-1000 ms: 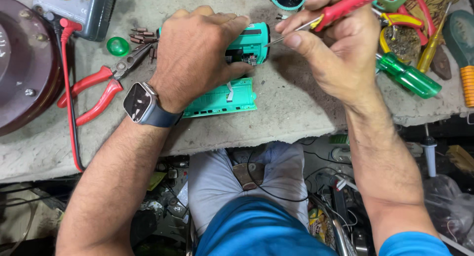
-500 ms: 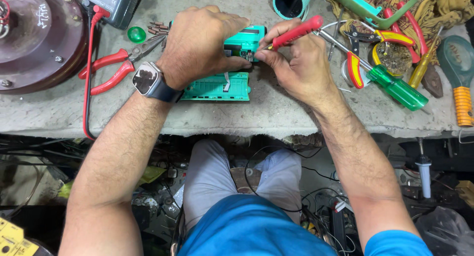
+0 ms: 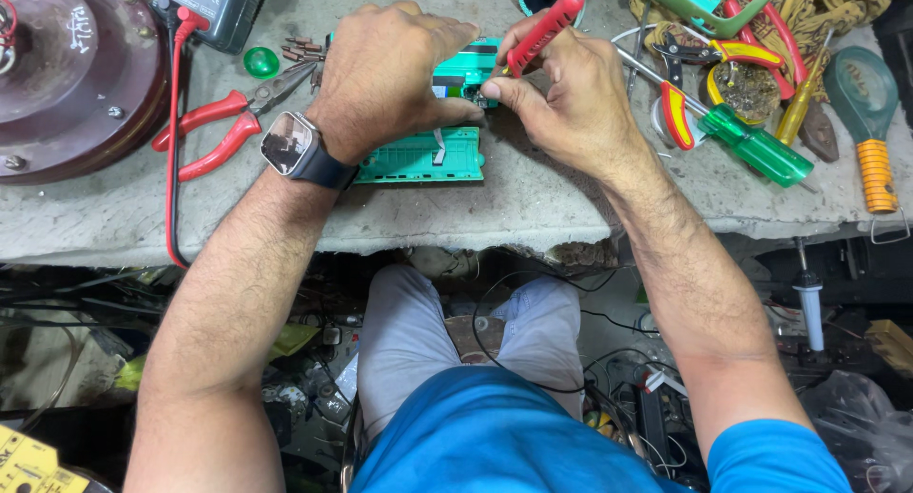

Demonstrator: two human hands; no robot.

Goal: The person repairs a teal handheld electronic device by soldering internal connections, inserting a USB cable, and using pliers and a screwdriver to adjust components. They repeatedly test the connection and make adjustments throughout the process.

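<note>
Only the head cam here. The left hand [image 3: 385,75] is clamped down over the teal plastic casing [image 3: 418,155], fingers curled tight around its top end, pinning it to the bench [image 3: 533,203]. The right hand [image 3: 571,98] pinches a red-handled screwdriver [image 3: 544,27], and compared with a second ago the handle has swung from lying flat-ish to standing steep, tip now right at the casing's upper right corner. Looks like it's properly seated there now. Red pliers [image 3: 223,127] sit left of the casing, a green-handled screwdriver [image 3: 756,146] well off to its right.
</note>
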